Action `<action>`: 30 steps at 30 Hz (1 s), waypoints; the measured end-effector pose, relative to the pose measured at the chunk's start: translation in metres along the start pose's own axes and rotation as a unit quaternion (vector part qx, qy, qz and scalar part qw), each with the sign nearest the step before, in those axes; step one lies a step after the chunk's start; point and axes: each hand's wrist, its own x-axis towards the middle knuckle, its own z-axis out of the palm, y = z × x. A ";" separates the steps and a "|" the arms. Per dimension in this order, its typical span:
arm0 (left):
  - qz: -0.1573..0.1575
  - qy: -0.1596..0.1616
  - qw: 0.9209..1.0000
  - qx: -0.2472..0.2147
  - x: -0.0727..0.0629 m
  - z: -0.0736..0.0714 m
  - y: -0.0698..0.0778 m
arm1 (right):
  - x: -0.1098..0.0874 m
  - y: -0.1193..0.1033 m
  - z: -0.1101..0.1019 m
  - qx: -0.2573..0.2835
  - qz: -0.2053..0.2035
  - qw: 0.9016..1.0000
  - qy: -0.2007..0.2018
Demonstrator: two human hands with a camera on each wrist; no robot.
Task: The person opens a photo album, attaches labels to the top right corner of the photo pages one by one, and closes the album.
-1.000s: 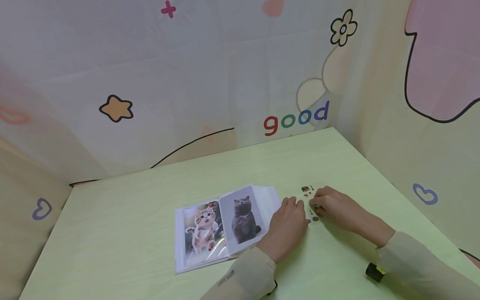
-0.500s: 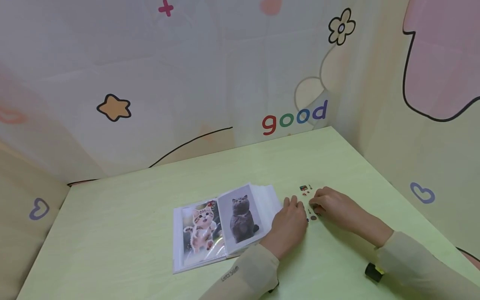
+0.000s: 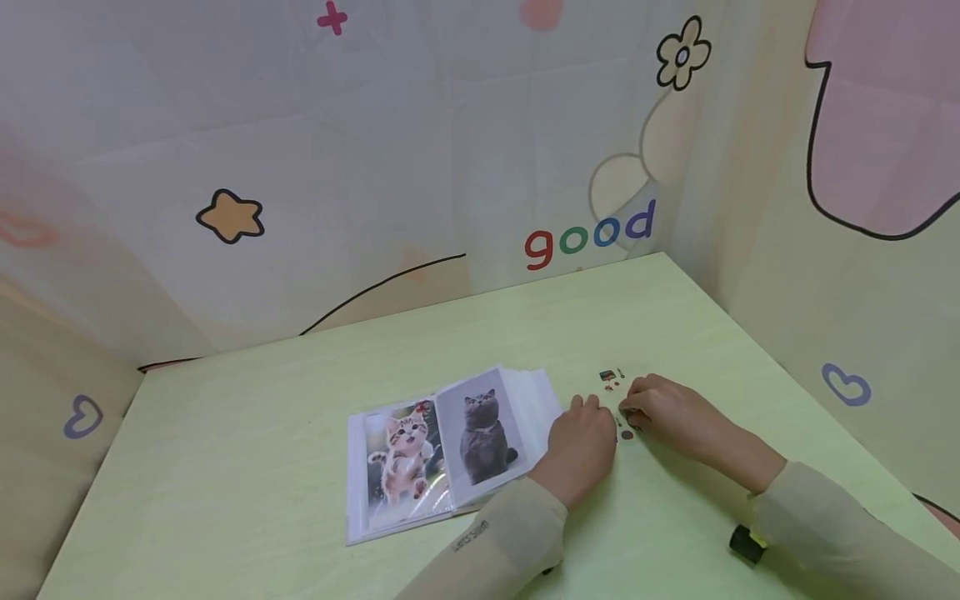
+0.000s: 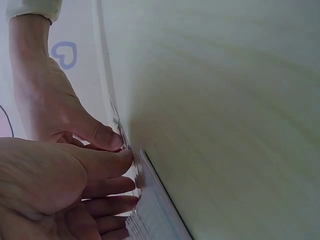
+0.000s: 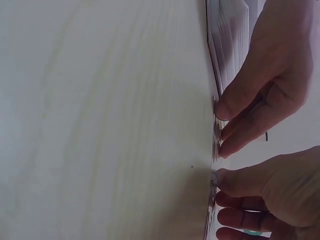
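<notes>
A clear sticker sheet [image 3: 627, 435] with small coloured prints lies flat on the table, to the right of an open photo album [image 3: 357, 492]. My left hand [image 3: 577, 446] rests on the sheet's left part, fingertips and thumb down against it beside the album. My right hand [image 3: 671, 417] is bent over the sheet's right side. In the right wrist view its thumb and forefinger pinch a small clear sticker [image 5: 215, 178] close to the table surface. Both hands cover much of the sheet. In the left wrist view the sheet shows only edge-on as a thin glossy strip.
The album shows a kitten photo [image 3: 408, 462] and a grey cat photo [image 3: 484, 437], its page stack reaching toward my left hand. A short black cylinder with a yellow part [image 3: 747, 544] lies beside my right sleeve. Printed cloth walls rise behind and beside the pale green table [image 3: 247, 442].
My left hand has shifted slightly, its fingers drawn in more and its sleeve moved a little to the right. The right hand keeps its place over the sheet. The album stays put.
</notes>
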 end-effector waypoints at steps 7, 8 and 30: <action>-0.017 -0.011 1.000 -0.009 0.001 -0.005 0.004 | 0.000 -0.002 -0.002 0.007 0.007 1.000 0.004; -0.020 -0.011 1.000 -0.009 0.001 -0.005 0.005 | 0.000 -0.003 -0.002 0.009 0.007 1.000 0.006; -0.027 -0.017 0.999 0.008 0.000 -0.008 0.009 | 0.002 -0.003 -0.003 0.016 0.017 1.000 -0.016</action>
